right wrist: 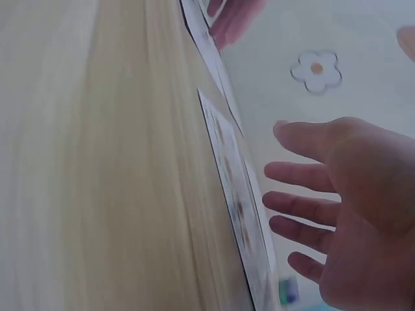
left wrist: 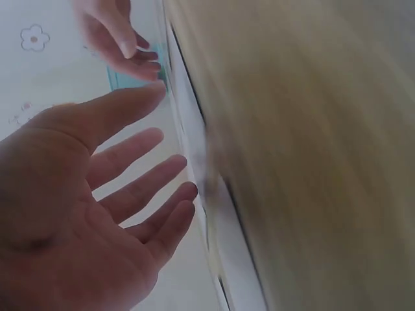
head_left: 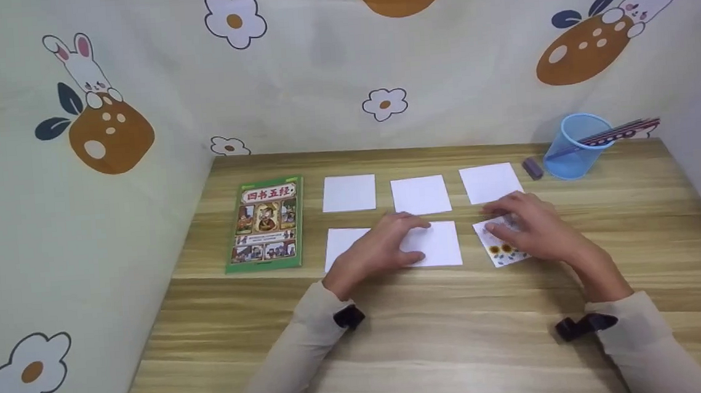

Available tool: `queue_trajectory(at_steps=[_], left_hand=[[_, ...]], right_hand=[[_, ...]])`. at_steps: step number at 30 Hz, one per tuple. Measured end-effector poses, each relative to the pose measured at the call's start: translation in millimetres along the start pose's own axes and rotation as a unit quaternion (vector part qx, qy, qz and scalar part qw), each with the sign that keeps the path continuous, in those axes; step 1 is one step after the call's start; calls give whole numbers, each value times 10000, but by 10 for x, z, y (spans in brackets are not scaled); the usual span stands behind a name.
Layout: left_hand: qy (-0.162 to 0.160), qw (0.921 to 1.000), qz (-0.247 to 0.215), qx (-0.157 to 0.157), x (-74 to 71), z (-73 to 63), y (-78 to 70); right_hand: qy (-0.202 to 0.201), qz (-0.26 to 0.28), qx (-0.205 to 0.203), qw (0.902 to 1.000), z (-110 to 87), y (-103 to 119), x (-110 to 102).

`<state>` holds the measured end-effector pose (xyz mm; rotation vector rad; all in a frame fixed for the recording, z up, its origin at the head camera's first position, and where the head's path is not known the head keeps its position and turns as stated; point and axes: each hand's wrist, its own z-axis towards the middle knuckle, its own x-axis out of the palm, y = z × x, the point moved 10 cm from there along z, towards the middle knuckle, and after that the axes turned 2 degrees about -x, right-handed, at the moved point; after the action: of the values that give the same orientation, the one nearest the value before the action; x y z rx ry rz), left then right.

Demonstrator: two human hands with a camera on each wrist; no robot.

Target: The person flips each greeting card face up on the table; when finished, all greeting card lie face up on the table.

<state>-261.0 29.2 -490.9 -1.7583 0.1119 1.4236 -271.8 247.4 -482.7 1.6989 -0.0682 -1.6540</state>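
Observation:
My left hand (head_left: 384,243) hovers over the front row of cards, between a partly covered white card (head_left: 344,243) and another white card (head_left: 443,245). Its fingers are spread and loosely bent, with nothing between them in the left wrist view. On the right, my right hand (head_left: 534,227) is above a card printed with sunflowers (head_left: 502,253), covering its upper right part. The right wrist view shows its fingers apart and holding nothing, just off the sunflower card (right wrist: 237,201). Behind lie three white cards: left (head_left: 349,193), middle (head_left: 421,195) and right (head_left: 490,182).
A green-bordered book (head_left: 266,224) lies left of the cards on the wooden table (head_left: 433,326). At the back right stands a blue mesh cup (head_left: 572,150) with several pencils (head_left: 623,131) leaning in it. A small dark eraser (head_left: 532,168) lies beside the cup. Patterned cloth (head_left: 311,82) hangs behind.

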Motion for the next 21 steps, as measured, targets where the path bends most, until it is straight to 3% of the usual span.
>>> queue_trajectory(at_steps=[4, 8, 15, 21], left_hand=[[126, 9997, -25, -229, -12, -70, 154], [249, 9989, -30, -395, -4, -101, 204], [304, 9981, -78, -525, 2, -119, 224], [268, 9981, -188, -526, 2, -118, 239]], right_hand=[[471, 55, -191, 9987, 132, 192, 199], [736, -69, 1, 9973, 198, 186, 279], [652, 147, 138, 9977, 201, 46, 232], [254, 237, -137, 9993, 266, 212, 236]])
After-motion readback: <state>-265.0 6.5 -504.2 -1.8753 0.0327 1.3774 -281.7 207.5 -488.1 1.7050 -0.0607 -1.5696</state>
